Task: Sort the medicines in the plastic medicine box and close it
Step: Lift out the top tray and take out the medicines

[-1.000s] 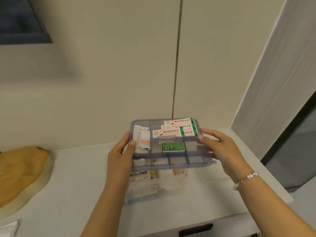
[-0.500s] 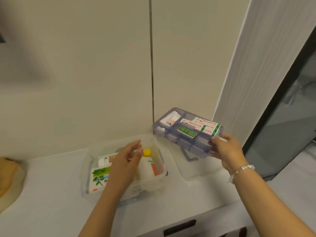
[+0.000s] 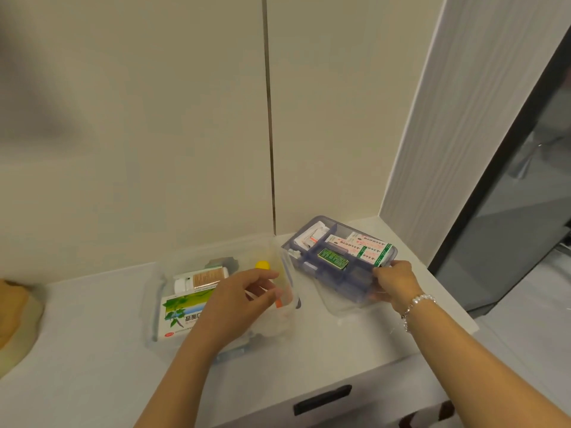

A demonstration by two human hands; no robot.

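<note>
The clear plastic medicine box (image 3: pixel 156 307) stands open on the white counter. It holds a green-and-white carton (image 3: pixel 182 313), a white bottle with a brown label (image 3: pixel 200 278) and a yellow-capped bottle (image 3: pixel 262 265). My left hand (image 3: pixel 244 299) hovers over the box's right half, fingers loosely curled, holding nothing. To the right, a blue-tinted divided tray (image 3: pixel 336 257) with small cartons and a green packet sits on the clear lid (image 3: pixel 340 307). My right hand (image 3: pixel 394 281) grips the tray's near right corner.
A wooden object (image 3: pixel 12 316) lies at the counter's left edge. The wall is close behind, a ribbed white panel (image 3: pixel 448 149) and a dark glass door (image 3: pixel 525 196) stand to the right. A drawer with a black handle (image 3: pixel 323 400) is below the counter edge.
The tray was lifted off the box with both hands, carried right by my right hand, and now rests low on the lid. My left hand let go and moved over the open box.
</note>
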